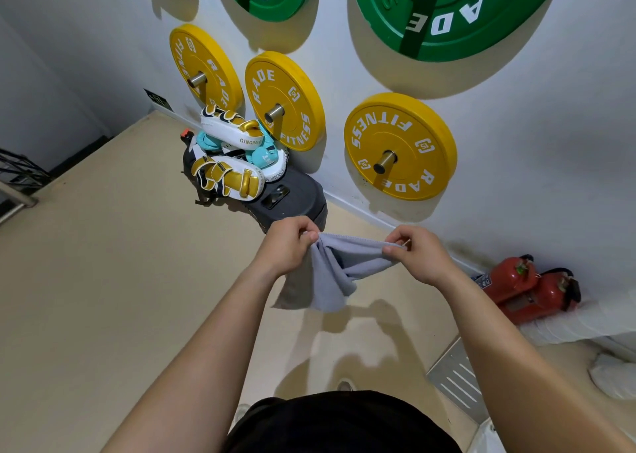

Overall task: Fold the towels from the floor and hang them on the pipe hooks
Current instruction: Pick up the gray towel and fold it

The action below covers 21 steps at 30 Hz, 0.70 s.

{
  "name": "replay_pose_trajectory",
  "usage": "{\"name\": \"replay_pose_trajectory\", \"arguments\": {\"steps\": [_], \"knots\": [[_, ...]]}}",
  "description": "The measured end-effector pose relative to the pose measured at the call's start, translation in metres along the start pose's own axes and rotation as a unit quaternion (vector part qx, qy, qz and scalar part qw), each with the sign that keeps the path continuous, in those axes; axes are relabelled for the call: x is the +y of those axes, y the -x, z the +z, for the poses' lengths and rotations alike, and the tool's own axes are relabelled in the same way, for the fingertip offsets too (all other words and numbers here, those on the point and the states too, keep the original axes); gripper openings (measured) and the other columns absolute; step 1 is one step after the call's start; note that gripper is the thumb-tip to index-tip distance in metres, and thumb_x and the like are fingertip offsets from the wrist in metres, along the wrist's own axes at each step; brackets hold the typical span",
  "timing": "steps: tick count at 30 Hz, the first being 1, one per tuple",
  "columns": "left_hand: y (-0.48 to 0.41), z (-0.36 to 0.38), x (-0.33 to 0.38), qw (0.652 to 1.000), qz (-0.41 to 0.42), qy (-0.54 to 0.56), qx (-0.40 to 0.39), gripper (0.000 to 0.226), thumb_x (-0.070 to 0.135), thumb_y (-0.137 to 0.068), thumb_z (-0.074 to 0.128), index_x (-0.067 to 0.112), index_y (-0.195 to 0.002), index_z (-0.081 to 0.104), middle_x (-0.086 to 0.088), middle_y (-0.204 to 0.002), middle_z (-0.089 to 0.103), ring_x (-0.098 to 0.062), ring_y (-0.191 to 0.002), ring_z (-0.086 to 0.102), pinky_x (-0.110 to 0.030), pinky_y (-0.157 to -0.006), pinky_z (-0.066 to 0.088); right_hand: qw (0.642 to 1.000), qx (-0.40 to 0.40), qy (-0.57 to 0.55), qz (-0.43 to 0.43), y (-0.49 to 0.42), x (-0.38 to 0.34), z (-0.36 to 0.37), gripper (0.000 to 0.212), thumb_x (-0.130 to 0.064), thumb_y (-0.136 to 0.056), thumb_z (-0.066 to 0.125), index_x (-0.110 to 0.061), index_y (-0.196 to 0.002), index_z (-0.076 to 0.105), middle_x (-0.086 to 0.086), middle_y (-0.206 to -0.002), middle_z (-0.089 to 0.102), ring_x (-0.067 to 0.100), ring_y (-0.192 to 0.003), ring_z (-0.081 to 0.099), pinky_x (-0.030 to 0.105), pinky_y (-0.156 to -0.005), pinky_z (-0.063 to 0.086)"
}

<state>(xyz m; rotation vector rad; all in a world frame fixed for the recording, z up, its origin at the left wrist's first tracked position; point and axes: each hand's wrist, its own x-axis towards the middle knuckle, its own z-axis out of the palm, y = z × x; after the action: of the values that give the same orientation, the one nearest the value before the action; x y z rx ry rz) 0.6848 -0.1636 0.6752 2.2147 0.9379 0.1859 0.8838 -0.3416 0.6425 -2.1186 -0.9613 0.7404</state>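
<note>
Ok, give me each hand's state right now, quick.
Left hand: closed, pinching one end of the grey towel along its top edge.
Right hand: closed, pinching the other end of the same edge.

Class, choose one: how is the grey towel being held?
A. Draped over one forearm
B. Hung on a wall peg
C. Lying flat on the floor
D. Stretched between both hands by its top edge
D: the left hand and right hand each pinch the top edge of the grey towel, which hangs above the floor.
</note>
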Motion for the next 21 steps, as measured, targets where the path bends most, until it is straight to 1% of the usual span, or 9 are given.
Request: {"name": "replay_pose_trajectory", "arguments": {"steps": [3, 5, 7, 9, 11, 14, 16, 18, 21], "knots": [[-0.002, -0.004, -0.002, 1.0, -0.009, -0.006, 0.009, 0.016, 0.018, -0.094, 0.061, 0.026, -0.081, 0.067, 0.017, -0.078, 0.064, -0.01, -0.082, 0.059, -0.022, -0.067, 0.039, 1.0, 0.021, -0.02, 0.009, -0.004, 0.001, 0.003, 0.013, -0.025, -0.094, 0.063, -0.019, -0.083, 0.061, -0.001, -0.074, 0.061, 0.016, -0.067, 0.055, 0.029, -0.058, 0.041], [-0.004, -0.005, -0.005, 0.998, -0.044, 0.014, 0.048, 0.013, 0.022, -0.091, 0.064, 0.027, -0.08, 0.07, 0.015, -0.076, 0.066, -0.007, -0.079, 0.061, -0.024, -0.067, 0.042, 0.997, 0.038, -0.061, 0.014, -0.006, -0.006, 0.007, 0.013, -0.026, -0.094, 0.063, -0.019, -0.084, 0.061, -0.001, -0.071, 0.061, 0.016, -0.065, 0.055, 0.029, -0.059, 0.041], [-0.002, -0.005, -0.007, 0.989, -0.089, 0.067, 0.101, 0.009, 0.024, -0.086, 0.071, 0.026, -0.077, 0.07, 0.01, -0.069, 0.065, -0.009, -0.067, 0.061, -0.027, -0.063, 0.048, 0.993, 0.064, -0.099, 0.022, -0.007, -0.015, 0.014, 0.013, -0.027, -0.091, 0.067, -0.019, -0.081, 0.062, -0.001, -0.068, 0.059, 0.014, -0.062, 0.054, 0.029, -0.06, 0.043], [0.004, -0.002, -0.006, 0.979, -0.113, 0.124, 0.119, 0.009, 0.022, -0.083, 0.075, 0.022, -0.076, 0.069, 0.0, -0.066, 0.063, -0.015, -0.058, 0.06, -0.033, -0.06, 0.057, 0.988, 0.078, -0.131, 0.025, -0.007, -0.024, 0.023, 0.014, -0.028, -0.086, 0.07, -0.02, -0.077, 0.063, -0.003, -0.063, 0.059, 0.014, -0.06, 0.054, 0.03, -0.061, 0.045], [0.011, 0.005, -0.005, 0.974, -0.129, 0.163, 0.095, 0.009, 0.015, -0.084, 0.075, 0.019, -0.076, 0.07, -0.005, -0.063, 0.061, -0.017, -0.058, 0.059, -0.037, -0.061, 0.062, 0.986, 0.064, -0.154, 0.017, -0.004, -0.032, 0.034, 0.017, -0.029, -0.082, 0.074, -0.02, -0.073, 0.063, -0.008, -0.059, 0.058, 0.011, -0.057, 0.052, 0.027, -0.058, 0.044], [0.018, 0.016, -0.006, 0.962, -0.147, 0.224, 0.048, 0.007, 0.011, -0.084, 0.074, 0.016, -0.079, 0.074, -0.001, -0.06, 0.062, -0.018, -0.061, 0.059, -0.038, -0.066, 0.062, 0.983, 0.048, -0.179, 0.011, 0.003, -0.042, 0.05, 0.016, -0.023, -0.081, 0.077, -0.02, -0.07, 0.066, -0.009, -0.059, 0.06, 0.004, -0.055, 0.053, 0.022, -0.059, 0.044], [0.023, 0.021, 0.0, 0.944, -0.156, 0.291, 0.017, 0.009, 0.004, -0.089, 0.066, 0.008, -0.088, 0.074, -0.006, -0.066, 0.065, -0.018, -0.062, 0.06, -0.031, -0.064, 0.059, 0.978, 0.048, -0.201, 0.002, 0.007, -0.045, 0.056, 0.013, -0.02, -0.083, 0.075, -0.023, -0.072, 0.069, -0.007, -0.065, 0.066, 0.008, -0.062, 0.061, 0.03, -0.064, 0.052], [0.029, 0.023, 0.01, 0.927, -0.16, 0.339, -0.01, 0.019, -0.005, -0.093, 0.055, 0.003, -0.097, 0.072, -0.008, -0.072, 0.068, -0.012, -0.061, 0.064, -0.024, -0.065, 0.058, 0.973, 0.038, -0.226, -0.005, 0.01, -0.044, 0.059, 0.008, -0.021, -0.086, 0.073, -0.023, -0.078, 0.073, -0.003, -0.075, 0.073, 0.018, -0.076, 0.069, 0.042, -0.076, 0.059], [0.034, 0.027, 0.018, 0.92, -0.137, 0.363, -0.045, 0.027, -0.009, -0.086, 0.057, 0.005, -0.103, 0.072, -0.015, -0.085, 0.075, -0.016, -0.075, 0.069, -0.035, -0.082, 0.059, 0.964, 0.026, -0.263, 0.006, 0.018, -0.044, 0.06, 0.01, -0.013, -0.089, 0.071, -0.022, -0.088, 0.076, 0.0, -0.084, 0.076, 0.021, -0.084, 0.073, 0.046, -0.086, 0.059]]}}
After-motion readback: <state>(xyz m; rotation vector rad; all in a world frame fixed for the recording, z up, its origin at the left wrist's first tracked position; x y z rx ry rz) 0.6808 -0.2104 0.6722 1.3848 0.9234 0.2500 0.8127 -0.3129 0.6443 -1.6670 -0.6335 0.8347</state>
